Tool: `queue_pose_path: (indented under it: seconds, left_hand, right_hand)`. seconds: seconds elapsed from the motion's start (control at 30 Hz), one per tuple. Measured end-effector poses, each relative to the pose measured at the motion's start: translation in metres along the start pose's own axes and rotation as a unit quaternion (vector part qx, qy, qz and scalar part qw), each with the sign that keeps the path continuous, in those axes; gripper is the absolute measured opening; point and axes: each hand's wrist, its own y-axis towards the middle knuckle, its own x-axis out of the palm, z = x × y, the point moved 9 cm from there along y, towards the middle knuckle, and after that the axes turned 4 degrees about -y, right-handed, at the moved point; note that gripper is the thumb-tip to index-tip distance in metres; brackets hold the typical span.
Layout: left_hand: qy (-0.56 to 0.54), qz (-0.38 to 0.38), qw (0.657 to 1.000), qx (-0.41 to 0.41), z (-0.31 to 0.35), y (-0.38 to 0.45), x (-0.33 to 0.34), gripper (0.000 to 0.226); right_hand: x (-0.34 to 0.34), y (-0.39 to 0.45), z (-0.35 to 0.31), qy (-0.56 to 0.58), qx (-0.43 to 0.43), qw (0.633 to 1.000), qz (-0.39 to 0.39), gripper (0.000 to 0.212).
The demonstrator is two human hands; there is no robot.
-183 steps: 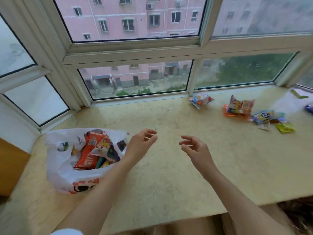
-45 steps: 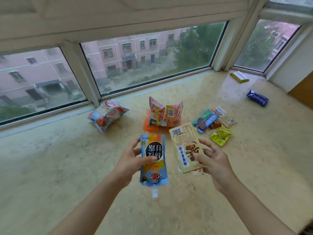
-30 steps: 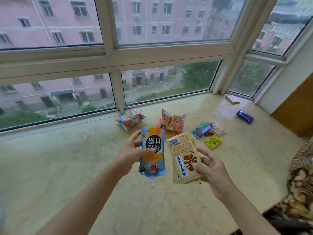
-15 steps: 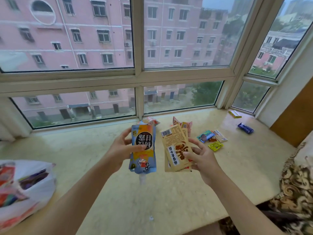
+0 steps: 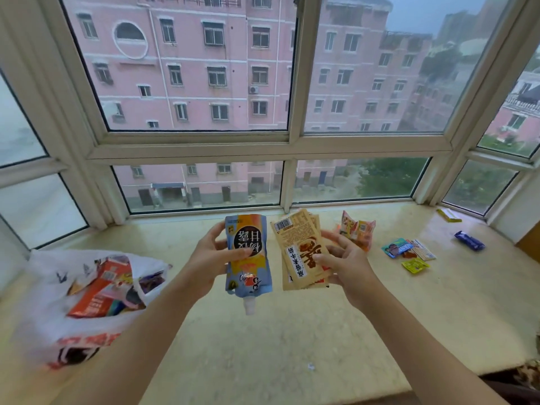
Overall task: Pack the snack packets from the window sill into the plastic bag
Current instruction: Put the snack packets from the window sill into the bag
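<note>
Holding one spouted pouch point(image 5: 248, 254) left, tan packets point(image 5: 302, 249) right.

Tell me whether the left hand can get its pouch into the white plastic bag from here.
Probably yes. The left hand grips the blue spouted pouch, and the white plastic bag lies open-mouthed on that side, with only bare sill between.

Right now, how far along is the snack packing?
Partly done. The plastic bag on the sill's left already holds several packets. In hand: the left hand grips a blue spouted pouch, the right hand tan packets. Left: the pink packet, a small cluster, a blue bar, a yellow bar.
</note>
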Motion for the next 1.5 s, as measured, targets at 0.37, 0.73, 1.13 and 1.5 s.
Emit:
queue_pose_path:
  seconds: [0.37,0.73,1.13,1.5]
  left_hand:
    - [0.009,0.043,0.999,-0.021,0.016,-0.046,-0.19,0.083]
    - [0.004,0.152,0.988,-0.036,-0.008,-0.067,-0.342,0.072]
    - [-0.029,0.278,0.947,-0.158,-0.087,0.002,-0.448,0.079]
    - [-0.046,0.245,0.94,-0.232,-0.158,0.09,-0.486,0.053]
  right_hand:
    - [0.185,-0.006,0.032,-0.001,0.016,0.999,-0.04,0.046]
    - [0.34,0.033,0.088,-0.032,0.073,0.99,-0.117,0.047]
    - [0.446,0.137,0.166,-0.164,0.102,0.963,-0.188,0.048]
    - [0.489,0.205,0.237,-0.3,0.121,0.935,-0.146,0.047]
